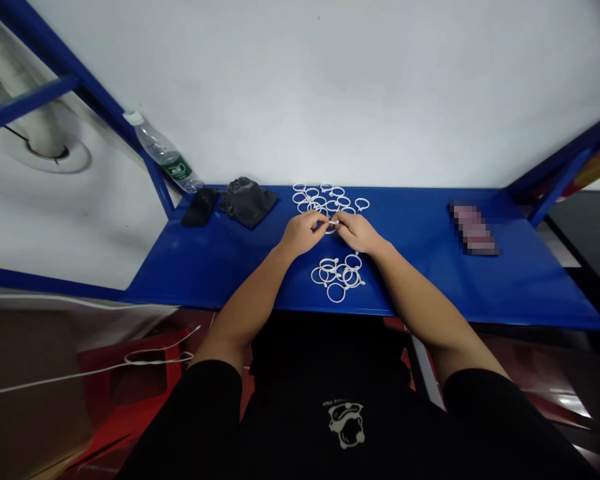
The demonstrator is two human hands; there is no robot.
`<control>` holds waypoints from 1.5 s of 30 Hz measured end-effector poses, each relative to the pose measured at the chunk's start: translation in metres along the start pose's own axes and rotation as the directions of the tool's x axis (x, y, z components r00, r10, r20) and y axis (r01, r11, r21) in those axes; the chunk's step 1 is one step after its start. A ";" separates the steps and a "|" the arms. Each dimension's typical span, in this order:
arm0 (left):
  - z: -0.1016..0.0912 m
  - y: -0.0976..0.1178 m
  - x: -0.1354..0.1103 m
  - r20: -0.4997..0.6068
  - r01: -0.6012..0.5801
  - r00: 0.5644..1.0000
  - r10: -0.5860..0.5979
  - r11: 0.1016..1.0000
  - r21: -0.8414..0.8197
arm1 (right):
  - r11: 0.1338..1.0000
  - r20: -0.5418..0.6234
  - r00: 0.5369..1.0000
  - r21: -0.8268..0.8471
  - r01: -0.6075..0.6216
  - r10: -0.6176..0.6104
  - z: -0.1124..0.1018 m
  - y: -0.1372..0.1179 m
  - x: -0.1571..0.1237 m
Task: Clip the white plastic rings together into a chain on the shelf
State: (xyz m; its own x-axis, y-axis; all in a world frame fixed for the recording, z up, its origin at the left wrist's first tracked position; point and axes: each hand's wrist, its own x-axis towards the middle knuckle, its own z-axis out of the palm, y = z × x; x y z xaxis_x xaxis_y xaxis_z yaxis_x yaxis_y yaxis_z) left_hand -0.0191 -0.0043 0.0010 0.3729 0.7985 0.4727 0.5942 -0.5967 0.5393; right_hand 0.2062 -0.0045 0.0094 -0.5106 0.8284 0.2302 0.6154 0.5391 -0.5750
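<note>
My left hand (pixel 304 233) and my right hand (pixel 359 233) meet over the middle of the blue table. Between their fingertips they pinch one thin white plastic ring (pixel 333 222), partly covered by the fingers. Just beyond my hands lies a loose group of several white rings with small tabs (pixel 362 199), some overlapping. Closer to me, between my forearms, a second pile of similar white rings (pixel 336 301) rests near the table's front edge.
The blue metal table (pixel 410 267) backs onto a white wall. At the left stand a plastic bottle (pixel 165 157), a black phone-like object (pixel 200 208) and a dark pouch (pixel 250 203). A pixelated flat object (pixel 474 229) lies at the right. Below left is a red stool (pixel 173 367) with white cables.
</note>
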 end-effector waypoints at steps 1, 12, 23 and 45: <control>0.000 0.000 0.000 0.006 0.007 1.000 -0.007 1.000 0.001 | 1.000 -0.006 1.000 0.007 0.003 -0.003 -0.001 0.000 0.000; 0.001 0.002 0.001 0.059 0.047 0.997 -0.045 0.998 -0.035 | 0.999 -0.066 0.997 0.004 0.031 -0.031 -0.003 0.000 -0.002; 0.002 -0.008 0.002 0.150 0.048 0.988 -0.048 0.999 0.006 | 0.998 -0.154 0.988 -0.058 -0.028 0.019 -0.006 -0.001 0.000; 0.010 -0.033 0.002 0.067 0.266 0.959 -0.276 0.954 0.137 | 0.962 0.101 0.977 -0.218 -0.164 0.190 -0.025 0.007 -0.006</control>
State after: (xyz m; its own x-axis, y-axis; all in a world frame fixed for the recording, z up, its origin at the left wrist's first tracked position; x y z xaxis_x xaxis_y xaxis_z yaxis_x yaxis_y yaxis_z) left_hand -0.0306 0.0178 -0.0233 0.2410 0.9358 0.2574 0.7637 -0.3465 0.5447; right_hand 0.2289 -0.0020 0.0232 -0.4428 0.8959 0.0362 0.8066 0.4157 -0.4202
